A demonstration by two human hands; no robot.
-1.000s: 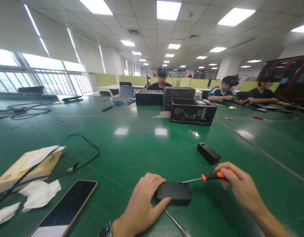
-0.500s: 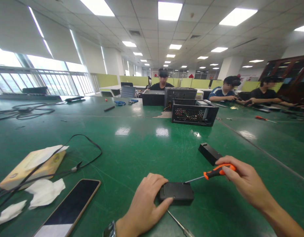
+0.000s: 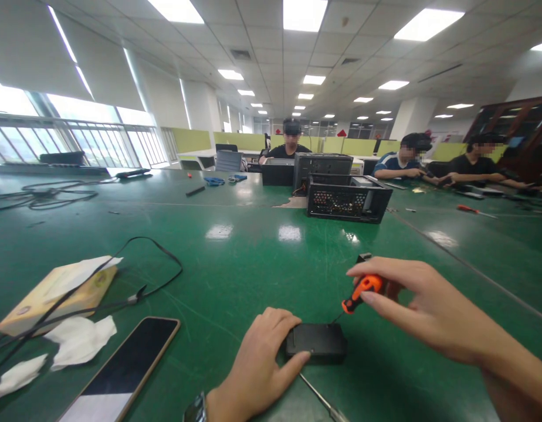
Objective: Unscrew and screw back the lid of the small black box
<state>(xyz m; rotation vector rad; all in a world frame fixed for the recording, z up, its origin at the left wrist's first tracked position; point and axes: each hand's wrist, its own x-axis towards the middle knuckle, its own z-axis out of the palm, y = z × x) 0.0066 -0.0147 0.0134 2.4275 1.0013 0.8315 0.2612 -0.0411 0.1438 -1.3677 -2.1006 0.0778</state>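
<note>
A small black rectangular box (image 3: 317, 343) lies on the green table, with my left hand (image 3: 264, 357) gripping its left end between thumb and fingers. In my right hand (image 3: 414, 305) is an orange-and-black screwdriver (image 3: 363, 291), held by the handle and tilted. Its thin shaft runs down to the far edge of the box, near the middle. Beyond my right hand sits a second black block (image 3: 364, 258), mostly hidden behind the fingers. A thin metal rod (image 3: 319, 395) lies on the table just in front of the box.
To my left are a phone (image 3: 130, 363), crumpled tissues (image 3: 84, 340), a tissue pack (image 3: 77, 287) and a black cable (image 3: 163, 249). Black computer cases (image 3: 348, 199) stand ahead. Another orange screwdriver (image 3: 468, 208) lies far right. Several people sit around the table.
My right hand has moved left and raised the screwdriver from a low slant to a steeper angle, its tip staying at the box's far edge. My left hand and the box keep their place.
</note>
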